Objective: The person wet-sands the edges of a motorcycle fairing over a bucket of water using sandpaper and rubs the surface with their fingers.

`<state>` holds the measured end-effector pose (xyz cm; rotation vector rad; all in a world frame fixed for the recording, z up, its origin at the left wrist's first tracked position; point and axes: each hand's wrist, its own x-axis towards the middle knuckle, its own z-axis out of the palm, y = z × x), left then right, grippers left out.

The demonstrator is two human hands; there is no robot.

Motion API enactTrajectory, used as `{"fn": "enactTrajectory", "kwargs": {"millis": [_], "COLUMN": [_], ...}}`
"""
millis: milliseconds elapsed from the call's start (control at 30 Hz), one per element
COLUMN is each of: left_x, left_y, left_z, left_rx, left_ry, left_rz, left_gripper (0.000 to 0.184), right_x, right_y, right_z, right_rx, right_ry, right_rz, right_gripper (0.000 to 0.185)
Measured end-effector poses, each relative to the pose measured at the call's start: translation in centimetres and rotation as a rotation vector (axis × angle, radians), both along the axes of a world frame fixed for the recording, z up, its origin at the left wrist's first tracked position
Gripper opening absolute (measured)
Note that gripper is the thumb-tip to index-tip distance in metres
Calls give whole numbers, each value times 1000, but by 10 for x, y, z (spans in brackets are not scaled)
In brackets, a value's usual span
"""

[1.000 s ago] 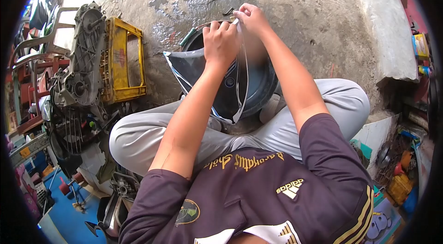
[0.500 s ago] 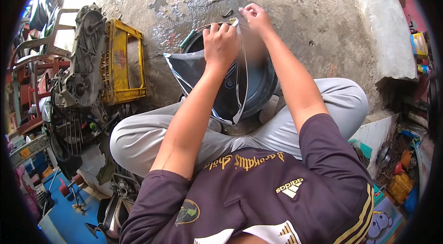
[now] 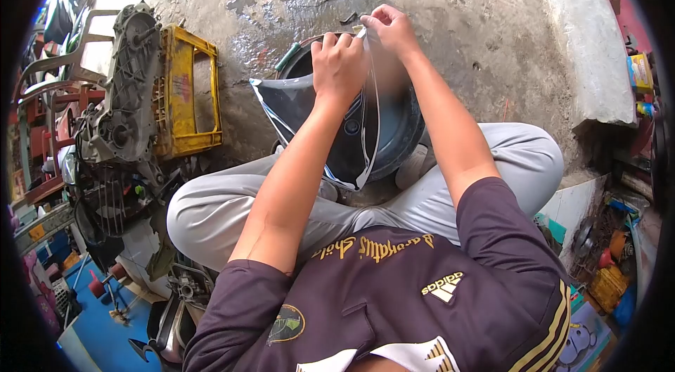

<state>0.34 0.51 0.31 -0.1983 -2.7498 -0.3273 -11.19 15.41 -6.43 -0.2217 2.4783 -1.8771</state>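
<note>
A dark, glossy vehicle body panel [image 3: 299,101] with white and blue edging lies over a black basin [image 3: 404,143] between my legs. It has a small round emblem near its lower right. My left hand [image 3: 339,66] is closed over the panel's upper part, its fingers bent at the far tip; what lies under the palm is hidden. Just right of that tip, my right hand [image 3: 391,29] pinches the end of a thin pale-edged strip [image 3: 377,94], which runs down the panel's right side. The basin's inside is partly blurred.
Left of the basin stands a yellow plastic crate [image 3: 169,91], with a metal engine casing [image 3: 125,91] leaning by it. A green-handled tool [image 3: 287,57] rests at the basin's rim. The concrete floor [image 3: 485,41] is wet in patches. Mixed parts lie at far right.
My right hand has come slightly left and nearer to the panel's tip. The pale-edged strip bows a little further to the right. My left hand keeps its place on the panel.
</note>
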Motion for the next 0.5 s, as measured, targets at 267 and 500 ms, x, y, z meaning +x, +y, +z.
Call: {"fn": "enactTrajectory", "kwargs": {"millis": [267, 500], "left_x": [-1, -1], "left_y": [1, -1], "left_z": [-1, -4], "left_rx": [-28, 4], "left_ry": [-4, 16], "left_rz": [7, 2], "left_gripper": [24, 23], "right_x": [-3, -8], "right_y": [12, 10], "right_z": [0, 18], "right_rx": [-223, -50], "right_ry": [-138, -280], "right_rz": [-111, 69], "right_gripper": [24, 27]}}
